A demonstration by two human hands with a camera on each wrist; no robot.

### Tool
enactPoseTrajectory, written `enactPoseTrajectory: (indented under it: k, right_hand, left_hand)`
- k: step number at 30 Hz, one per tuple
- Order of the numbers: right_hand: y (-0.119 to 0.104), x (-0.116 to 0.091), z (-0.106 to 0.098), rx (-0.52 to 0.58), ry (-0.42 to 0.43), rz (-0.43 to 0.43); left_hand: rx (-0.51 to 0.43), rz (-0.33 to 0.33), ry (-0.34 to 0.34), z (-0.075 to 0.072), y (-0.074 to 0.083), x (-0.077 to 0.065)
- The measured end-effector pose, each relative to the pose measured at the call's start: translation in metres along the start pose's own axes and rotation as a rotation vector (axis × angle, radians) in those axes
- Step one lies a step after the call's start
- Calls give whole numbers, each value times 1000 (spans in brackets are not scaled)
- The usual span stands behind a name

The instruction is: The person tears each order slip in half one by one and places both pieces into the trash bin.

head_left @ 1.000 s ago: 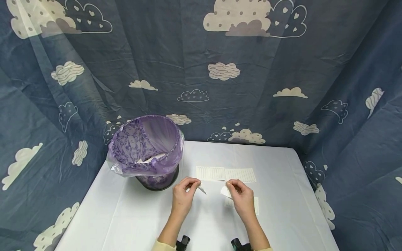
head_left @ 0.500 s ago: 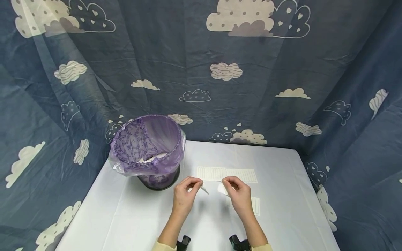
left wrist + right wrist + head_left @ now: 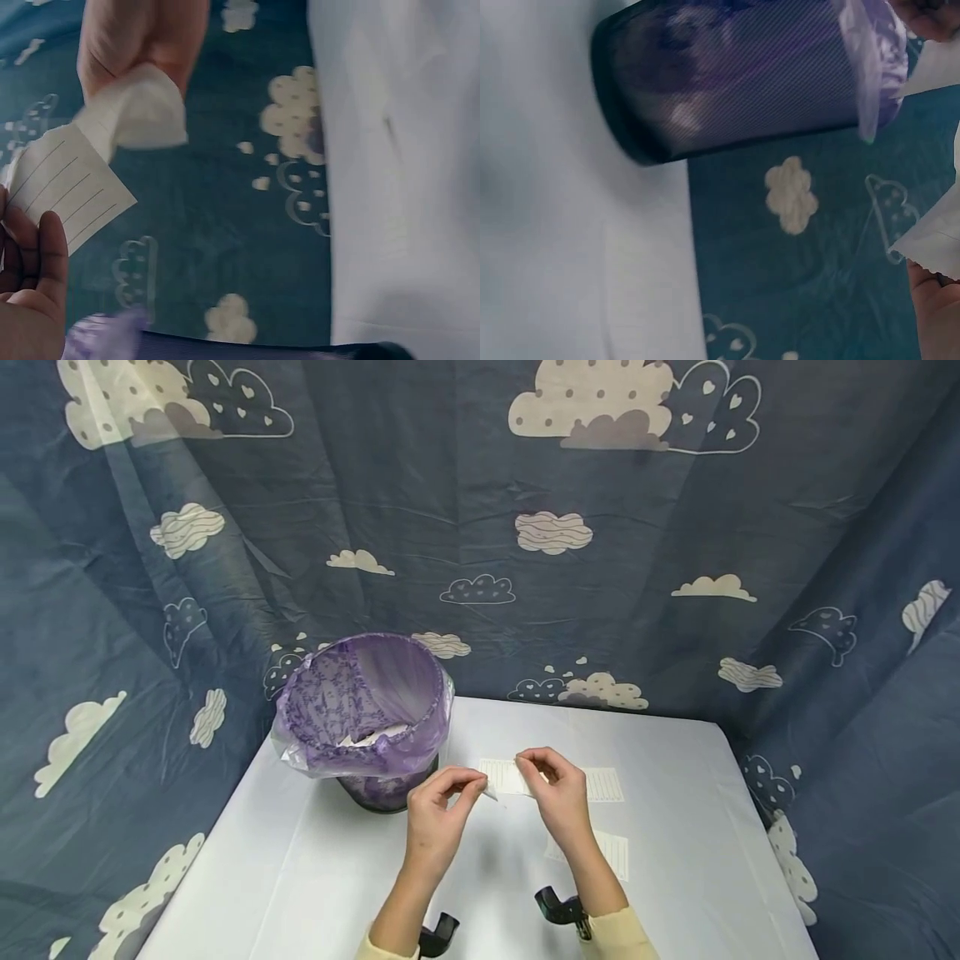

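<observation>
In the head view my left hand (image 3: 438, 814) pinches a piece of lined paper, seen nearly edge-on. The left wrist view shows this paper piece (image 3: 71, 184) with a rough upper edge. My right hand (image 3: 562, 797) pinches a second paper piece (image 3: 139, 112), curled and blurred. In the right wrist view, the right hand's paper (image 3: 934, 244) has a ragged edge at the fingers. The pieces overlap in the left wrist view, and I cannot tell whether they are joined. Both hands are raised above the table, close together.
A mesh waste bin (image 3: 386, 793) with a purple bag liner (image 3: 322, 693) stands at the left, white paper (image 3: 375, 737) inside. Lined paper slips (image 3: 603, 785) lie on the white table (image 3: 705, 827), one lower slip (image 3: 611, 853) partly under the right arm. A cloud-patterned curtain (image 3: 480, 635) surrounds the table.
My right hand has moved up and left, closer to the left hand, carrying its paper. The left hand has risen slightly. The head view has shifted, so the surroundings appear farther right.
</observation>
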State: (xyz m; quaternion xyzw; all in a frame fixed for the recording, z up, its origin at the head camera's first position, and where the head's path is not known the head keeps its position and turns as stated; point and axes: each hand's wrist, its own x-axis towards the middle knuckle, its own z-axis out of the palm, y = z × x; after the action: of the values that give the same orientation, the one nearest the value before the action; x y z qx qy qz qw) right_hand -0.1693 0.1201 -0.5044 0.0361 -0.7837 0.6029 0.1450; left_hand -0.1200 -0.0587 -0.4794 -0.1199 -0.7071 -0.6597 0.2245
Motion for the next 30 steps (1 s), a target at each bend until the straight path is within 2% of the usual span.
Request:
enactPoseTrajectory:
  k: [9,14,23,30]
  right_hand:
    - [-34,22,14,119,-68,-103]
    - [-56,34,24,178,-89,-153]
    - [-81,51,37,229,-113,-222]
    - [-101,60,49,282,-137,-256]
  left_hand:
    - [-83,116,45,-14,34,14]
    - [-128,123,74,-21,49,27]
    - [-149,144,141,-28,62,46]
    - [-173,188,241,-40,68,60]
